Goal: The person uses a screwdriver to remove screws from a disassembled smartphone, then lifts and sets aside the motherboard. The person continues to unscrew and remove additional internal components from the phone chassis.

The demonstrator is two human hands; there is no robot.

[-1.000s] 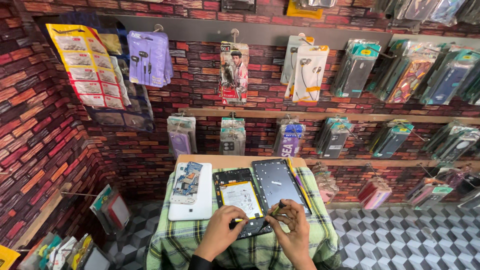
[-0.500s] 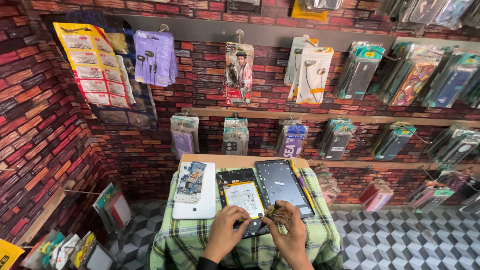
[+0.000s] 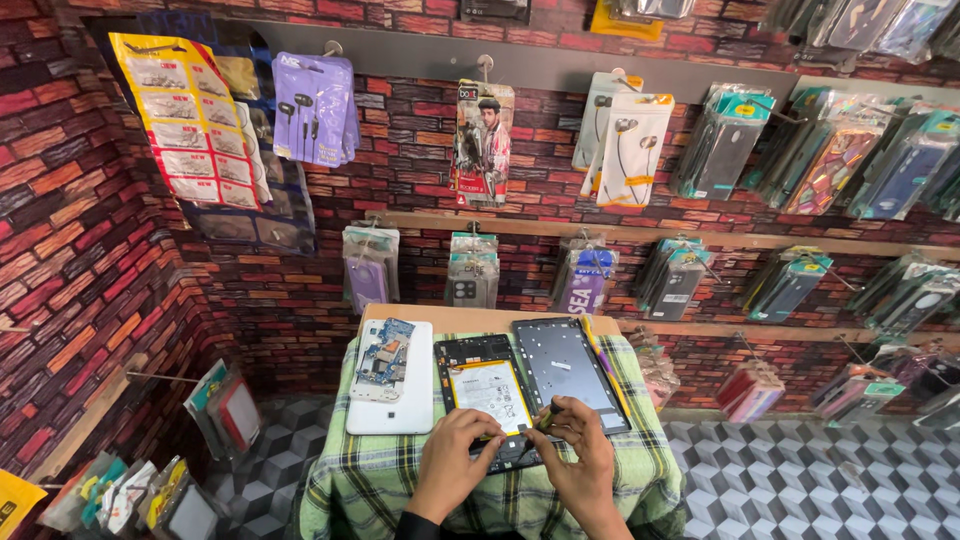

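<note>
Opened tablet body, battery side up, lies mid-table on the checked cloth, just left of its detached dark screen panel. My left hand presses its near edge, fingers curled. My right hand pinches a thin tool, tip at the near right corner. A slip there could, I judge, gouge the battery or tear a flex; I cannot see which part it touches.
</note>
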